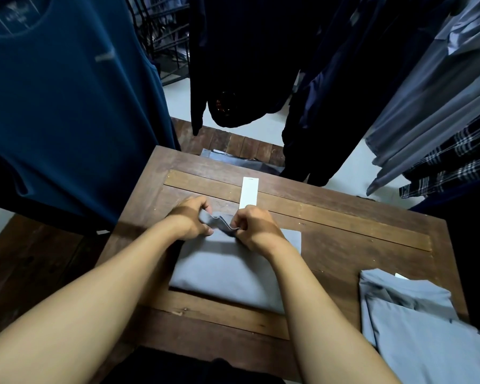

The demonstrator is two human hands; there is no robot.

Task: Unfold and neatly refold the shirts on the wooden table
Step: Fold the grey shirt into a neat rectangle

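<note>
A folded grey shirt (pixel 222 273) lies in the middle of the wooden table (pixel 358 225). At its far edge my left hand (pixel 190 217) and my right hand (pixel 257 225) each pinch the shirt's collar, which is lifted slightly off the fold between them. A white paper tag (pixel 249 194) lies on the table just beyond my right hand. At the table's near right corner lies a second grey shirt (pixel 421 328), folded more loosely and hanging over the edge.
Hanging clothes crowd the table: a teal sleeveless top (pixel 61 106) at left, dark garments (pixel 247 65) at the back, grey and plaid shirts (pixel 441 120) at right. A second wooden surface (pixel 233 142) with a dark item stands behind the table.
</note>
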